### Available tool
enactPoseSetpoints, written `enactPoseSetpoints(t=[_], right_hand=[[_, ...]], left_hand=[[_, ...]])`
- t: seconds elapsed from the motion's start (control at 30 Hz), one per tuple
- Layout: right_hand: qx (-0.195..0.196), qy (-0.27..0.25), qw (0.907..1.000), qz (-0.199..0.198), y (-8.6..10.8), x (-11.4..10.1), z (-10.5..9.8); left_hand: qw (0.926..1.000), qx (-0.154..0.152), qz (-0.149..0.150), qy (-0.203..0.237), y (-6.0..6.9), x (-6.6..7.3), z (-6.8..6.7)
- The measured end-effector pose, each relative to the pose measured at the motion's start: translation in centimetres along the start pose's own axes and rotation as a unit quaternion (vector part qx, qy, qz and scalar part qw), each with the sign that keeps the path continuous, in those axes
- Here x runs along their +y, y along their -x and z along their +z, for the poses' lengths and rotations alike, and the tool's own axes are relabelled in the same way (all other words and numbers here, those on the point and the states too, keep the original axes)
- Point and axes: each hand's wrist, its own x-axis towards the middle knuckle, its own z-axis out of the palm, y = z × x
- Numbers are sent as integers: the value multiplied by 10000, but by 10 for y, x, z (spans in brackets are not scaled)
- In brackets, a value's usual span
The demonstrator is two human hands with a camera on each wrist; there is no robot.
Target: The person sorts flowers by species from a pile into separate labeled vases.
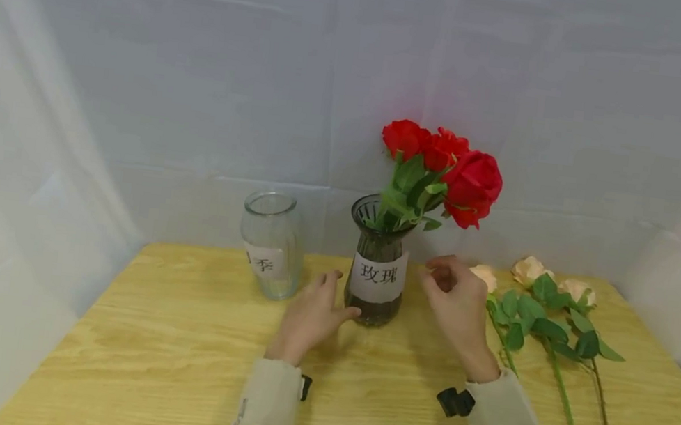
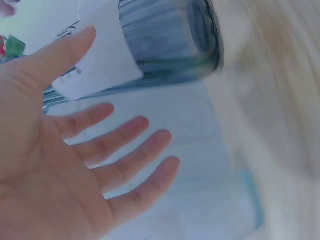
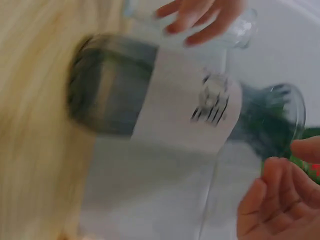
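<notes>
A dark grey glass vase (image 1: pixel 379 245) with a white paper label stands upright near the table's back edge. Several red roses (image 1: pixel 472 185) lean to the right out of its mouth. Just left of the vase is my left hand (image 1: pixel 313 314), fingers apart; in the left wrist view its palm faces the labelled dark glass, holding nothing. My right hand (image 1: pixel 459 307) is at the vase's right side, fingers loosely bent and holding nothing. In the right wrist view that hand (image 3: pixel 285 200) is by the vase's neck, apparently apart from the glass.
To the left stands a clear glass vase (image 1: pixel 273 247) with a partly visible label. Several pale peach roses (image 1: pixel 529 270) with green leaves lie on the right of the wooden table (image 1: pixel 174 348). A white cloth (image 1: pixel 203 85) hangs behind.
</notes>
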Motion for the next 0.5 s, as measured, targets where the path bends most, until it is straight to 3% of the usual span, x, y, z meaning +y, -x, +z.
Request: enactPoseSetpoints(t=[0.2, 0.33, 0.5], right_hand=[[-677, 702, 9951, 180, 7, 22, -38], [-1135, 1269, 9845, 428, 11, 34, -65], [-1500, 1563, 9739, 677, 16, 51, -96]], left_hand=[[9948, 377, 614, -726, 25, -9, -24], [9871, 803, 948, -1014, 37, -22, -36], [9771, 1280, 1191, -1210, 46, -40, -45]])
